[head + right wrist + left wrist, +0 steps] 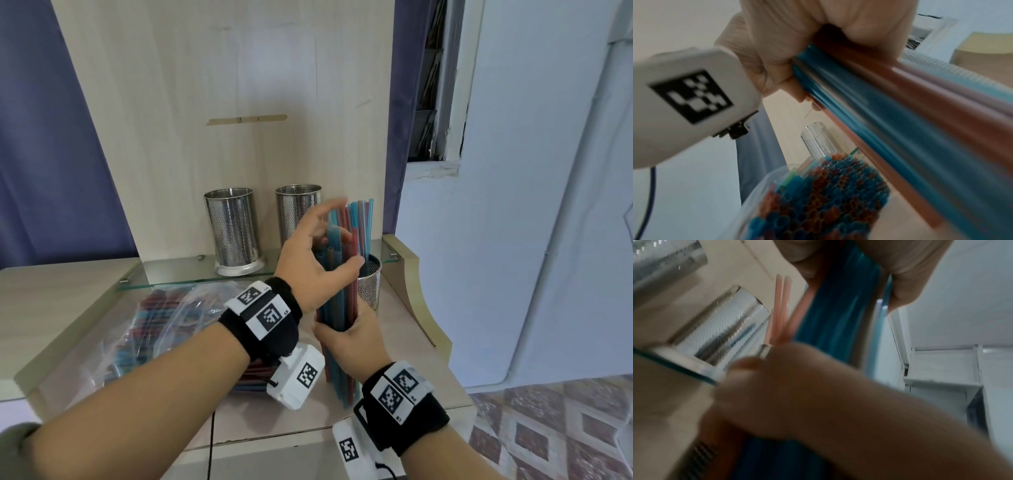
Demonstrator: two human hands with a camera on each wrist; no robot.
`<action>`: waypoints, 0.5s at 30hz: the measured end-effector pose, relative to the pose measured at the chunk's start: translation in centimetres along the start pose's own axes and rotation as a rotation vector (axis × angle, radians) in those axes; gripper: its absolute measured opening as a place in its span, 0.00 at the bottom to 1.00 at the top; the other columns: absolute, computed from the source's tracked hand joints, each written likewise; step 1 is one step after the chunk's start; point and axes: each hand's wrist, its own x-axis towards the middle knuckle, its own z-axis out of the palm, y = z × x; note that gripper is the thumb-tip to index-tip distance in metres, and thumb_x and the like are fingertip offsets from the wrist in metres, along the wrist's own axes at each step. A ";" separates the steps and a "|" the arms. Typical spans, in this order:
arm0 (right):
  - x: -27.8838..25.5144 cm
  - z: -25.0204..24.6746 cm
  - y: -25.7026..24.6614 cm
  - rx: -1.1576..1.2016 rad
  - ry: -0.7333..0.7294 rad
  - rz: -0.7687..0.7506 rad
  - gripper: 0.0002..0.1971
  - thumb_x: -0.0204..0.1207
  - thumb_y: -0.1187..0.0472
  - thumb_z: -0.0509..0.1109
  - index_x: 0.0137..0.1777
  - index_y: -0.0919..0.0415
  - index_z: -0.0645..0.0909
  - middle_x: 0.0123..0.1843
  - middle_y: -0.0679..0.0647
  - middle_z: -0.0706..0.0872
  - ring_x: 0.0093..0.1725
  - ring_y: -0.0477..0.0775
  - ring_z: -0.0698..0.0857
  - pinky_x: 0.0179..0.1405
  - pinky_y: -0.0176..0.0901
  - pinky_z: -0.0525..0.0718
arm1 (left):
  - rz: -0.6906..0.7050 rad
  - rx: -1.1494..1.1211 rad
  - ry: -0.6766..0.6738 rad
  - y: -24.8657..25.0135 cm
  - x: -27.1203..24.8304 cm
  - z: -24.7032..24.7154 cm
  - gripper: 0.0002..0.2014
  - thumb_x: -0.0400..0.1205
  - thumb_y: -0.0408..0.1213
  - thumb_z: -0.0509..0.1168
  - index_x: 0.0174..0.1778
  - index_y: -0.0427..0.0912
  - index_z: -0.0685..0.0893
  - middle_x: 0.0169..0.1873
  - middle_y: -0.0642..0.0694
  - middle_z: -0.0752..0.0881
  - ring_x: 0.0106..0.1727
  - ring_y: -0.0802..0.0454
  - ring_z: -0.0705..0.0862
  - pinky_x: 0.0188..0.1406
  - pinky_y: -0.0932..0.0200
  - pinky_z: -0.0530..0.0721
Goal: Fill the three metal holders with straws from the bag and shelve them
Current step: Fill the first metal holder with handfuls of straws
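Two empty metal holders (234, 230) (297, 209) stand on the glass shelf (164, 274), likely parked there until filled. Below, on the counter (404, 346), a third holder (370, 284) waits just behind the bundle of straws (342, 274). The right hand (352, 337) clenches the bundle low to keep it upright, while the left hand (317, 263) cups its upper half with loose fingers, seemingly evening the ends. The bag (164, 329) lies to the left, still well stocked.

straws (342, 274): red and blue bundle, upright, gripped
holders (234, 229): perforated steel; two on glass shelf, third below
bag (161, 329): clear, straw-filled, lying flat
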 end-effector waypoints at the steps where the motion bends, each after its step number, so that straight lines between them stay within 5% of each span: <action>1: 0.0 0.0 0.0 -0.007 -0.002 -0.003 0.14 0.67 0.72 0.75 0.44 0.52 0.80 0.35 0.49 0.87 0.34 0.47 0.86 0.33 0.39 0.84 | 0.025 0.036 -0.021 -0.1 0.0 -0.2 0.28 0.73 0.33 0.75 0.67 0.57 0.76 0.50 0.53 0.87 0.53 0.57 0.86 0.56 0.65 0.83; 5: 0.2 -0.1 0.2 0.004 0.014 0.003 0.08 0.67 0.70 0.74 0.42 0.59 0.79 0.34 0.58 0.85 0.32 0.59 0.83 0.33 0.51 0.85 | 0.182 0.331 -0.170 -1.1 0.7 -1.7 0.21 0.75 0.46 0.74 0.65 0.52 0.82 0.63 0.55 0.82 0.65 0.63 0.78 0.67 0.67 0.75; 10: 0.2 -0.1 0.0 -0.028 -0.044 -0.002 0.10 0.72 0.72 0.73 0.48 0.61 0.79 0.32 0.45 0.83 0.30 0.39 0.82 0.32 0.28 0.78 | 0.403 0.599 -0.205 -1.3 0.8 -2.5 0.37 0.78 0.52 0.69 0.80 0.40 0.67 0.75 0.45 0.74 0.76 0.52 0.71 0.78 0.58 0.67; 13: 0.3 -0.1 0.0 -0.051 -0.028 -0.018 0.18 0.72 0.71 0.74 0.61 0.60 0.80 0.39 0.43 0.86 0.36 0.33 0.84 0.36 0.22 0.77 | 0.458 0.608 -0.227 -1.0 0.4 -2.1 0.30 0.80 0.49 0.67 0.76 0.39 0.74 0.73 0.45 0.77 0.76 0.52 0.73 0.76 0.51 0.73; 15: 0.2 0.1 -0.1 -0.044 -0.012 -0.032 0.17 0.72 0.68 0.75 0.60 0.56 0.80 0.40 0.47 0.87 0.35 0.37 0.84 0.36 0.27 0.78 | 0.399 0.535 -0.241 -0.6 0.4 -2.1 0.26 0.81 0.51 0.65 0.74 0.42 0.78 0.70 0.48 0.81 0.73 0.54 0.77 0.70 0.47 0.78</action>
